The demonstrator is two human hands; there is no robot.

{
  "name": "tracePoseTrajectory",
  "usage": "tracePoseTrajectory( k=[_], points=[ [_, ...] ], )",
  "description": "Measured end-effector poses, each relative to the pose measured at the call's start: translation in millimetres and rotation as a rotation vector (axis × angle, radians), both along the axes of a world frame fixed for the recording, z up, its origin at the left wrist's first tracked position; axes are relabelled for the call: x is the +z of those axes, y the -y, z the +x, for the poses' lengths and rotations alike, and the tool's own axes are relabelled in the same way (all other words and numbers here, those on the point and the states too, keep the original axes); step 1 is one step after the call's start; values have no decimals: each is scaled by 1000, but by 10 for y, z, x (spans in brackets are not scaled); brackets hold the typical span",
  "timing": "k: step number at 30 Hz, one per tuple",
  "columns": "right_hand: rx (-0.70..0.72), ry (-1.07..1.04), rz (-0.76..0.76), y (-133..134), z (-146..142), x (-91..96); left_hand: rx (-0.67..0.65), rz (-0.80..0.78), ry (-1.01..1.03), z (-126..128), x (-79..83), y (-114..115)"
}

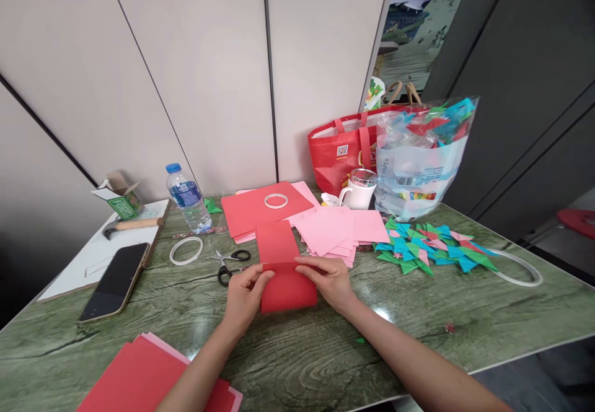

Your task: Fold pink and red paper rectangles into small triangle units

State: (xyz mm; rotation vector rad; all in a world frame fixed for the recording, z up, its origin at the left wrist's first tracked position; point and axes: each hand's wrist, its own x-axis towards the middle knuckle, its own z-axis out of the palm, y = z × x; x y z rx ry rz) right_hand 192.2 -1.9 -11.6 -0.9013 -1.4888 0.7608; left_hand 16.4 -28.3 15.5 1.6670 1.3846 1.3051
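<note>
A red paper sheet (284, 269) lies on the green wood-grain table (325, 350), its near half folded up over itself. My left hand (244, 297) pinches the fold's left end. At the right end my right hand (328, 279) presses its fingers on the fold. Both hands are closed on the paper.
Scissors (230, 263) lie just left of the hands, with a tape ring (186, 251), a phone (116, 279), a hammer (130, 226) and a water bottle (188, 198) further left. Pink sheets (339, 229), folded coloured pieces (427, 251), a mug (360, 190) and bags (418, 158) sit right. Red sheets (139, 378) lie near left.
</note>
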Motion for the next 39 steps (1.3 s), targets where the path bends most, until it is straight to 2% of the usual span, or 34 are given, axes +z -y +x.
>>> tracePoseTrajectory(
  k=[11,16,20,25,31,34,39],
  points=[
    [80,15,-57,-9,-6,-13,-19,-49,105,-10,-38,4],
    [115,16,-130,-29,-17,-33,12,3,16,-24,-46,-29],
    [167,44,-193,-67,-13,-41,41,-22,10,-18,-47,-47],
    [292,93,-219,-92,1,-11,-6,-66,49,-9,-54,-58],
    [299,140,-258,-64,-26,-16,-51,-149,70,-12,-84,-78],
    [261,48,-305,-89,-24,-44,-61,-208,141,-23,-101,-97],
    [110,-319,-403,-187,12,-85,-140,-334,514,-31,-109,-124]
  ],
)
